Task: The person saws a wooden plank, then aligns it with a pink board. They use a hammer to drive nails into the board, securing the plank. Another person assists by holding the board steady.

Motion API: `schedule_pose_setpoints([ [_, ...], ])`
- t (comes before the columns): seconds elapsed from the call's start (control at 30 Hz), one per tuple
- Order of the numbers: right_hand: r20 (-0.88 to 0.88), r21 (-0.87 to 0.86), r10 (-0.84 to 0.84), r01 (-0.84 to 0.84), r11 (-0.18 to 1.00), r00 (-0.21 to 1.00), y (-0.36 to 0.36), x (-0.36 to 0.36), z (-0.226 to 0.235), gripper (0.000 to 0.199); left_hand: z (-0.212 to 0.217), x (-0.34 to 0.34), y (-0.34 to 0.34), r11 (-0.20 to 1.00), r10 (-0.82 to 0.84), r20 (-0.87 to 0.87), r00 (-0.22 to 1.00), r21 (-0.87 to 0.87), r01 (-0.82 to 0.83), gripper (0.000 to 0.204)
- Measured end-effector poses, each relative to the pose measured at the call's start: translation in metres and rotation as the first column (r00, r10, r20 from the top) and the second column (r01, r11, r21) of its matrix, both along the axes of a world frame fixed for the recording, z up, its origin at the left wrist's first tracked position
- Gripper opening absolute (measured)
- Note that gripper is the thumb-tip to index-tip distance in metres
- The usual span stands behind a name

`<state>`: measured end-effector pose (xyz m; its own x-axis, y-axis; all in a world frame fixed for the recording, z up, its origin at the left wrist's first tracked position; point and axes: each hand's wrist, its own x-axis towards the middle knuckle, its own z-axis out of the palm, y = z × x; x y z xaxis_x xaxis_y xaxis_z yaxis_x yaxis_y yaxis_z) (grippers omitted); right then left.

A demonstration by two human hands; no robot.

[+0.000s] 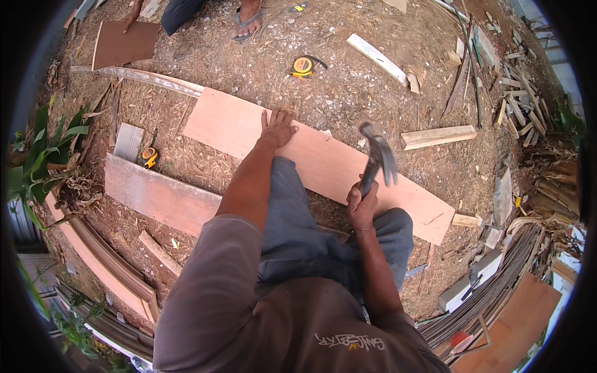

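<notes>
A long pale-pink plywood board (329, 165) lies slanting across the ground in front of my knees. My left hand (278, 128) rests on it near its far edge, fingers spread and lying against the wood. In my right hand (362, 206) is a claw hammer (377, 155), gripped by its dark handle. The hammer's head is raised above the board's right half, apart from the wood. No nail can be made out between the two. My right knee (395, 233) is at the board's near edge.
Tape measures lie beyond the board (303, 66) and to its left (149, 156). Another plywood strip (161, 196) is at left. Wood offcuts (438, 137) and stacked strips (497, 304) are at right. A co-worker's hand (132, 18) touches a brown panel (124, 45) at far left.
</notes>
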<state>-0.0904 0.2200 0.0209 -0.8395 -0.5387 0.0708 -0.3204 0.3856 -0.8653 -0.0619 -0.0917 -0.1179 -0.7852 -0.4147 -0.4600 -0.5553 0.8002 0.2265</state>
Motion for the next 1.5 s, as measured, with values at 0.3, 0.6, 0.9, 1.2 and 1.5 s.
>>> schedule_pose_setpoints([
  [0.3, 0.27, -0.228, -0.005, 0.069, 0.971, 0.963, -0.011, -0.005, 0.066, 0.052, -0.005, 0.003, 0.001, 1.0, 0.029, -0.072, 0.997, 0.012, -0.028, 0.052],
  [0.6, 0.271, 0.677, -0.111, -0.108, 0.728, 0.956, -0.013, 0.007, -0.034, 0.041, 0.001, 0.001, 0.002, 0.998, 0.043, -0.015, 0.999, 0.049, -0.042, 0.058],
  [0.9, -0.058, -0.696, -0.079, 0.017, 0.718, 0.995, -0.017, -0.004, 0.08, 0.052, -0.002, 0.003, 0.001, 0.998, 0.056, -0.04, 0.998, 0.039, -0.055, 0.058],
  [1.2, 0.327, 0.42, -0.155, 0.004, 0.908, 0.932, 0.0, 0.012, -0.018, 0.042, 0.005, 0.0, -0.002, 0.998, 0.06, -0.03, 0.998, 0.039, -0.059, 0.059],
  [1.5, -0.202, -0.636, -0.125, -0.033, 0.771, 0.971, -0.022, 0.002, 0.034, 0.055, -0.003, 0.003, 0.0, 0.996, 0.061, -0.022, 0.998, 0.061, -0.06, 0.057],
])
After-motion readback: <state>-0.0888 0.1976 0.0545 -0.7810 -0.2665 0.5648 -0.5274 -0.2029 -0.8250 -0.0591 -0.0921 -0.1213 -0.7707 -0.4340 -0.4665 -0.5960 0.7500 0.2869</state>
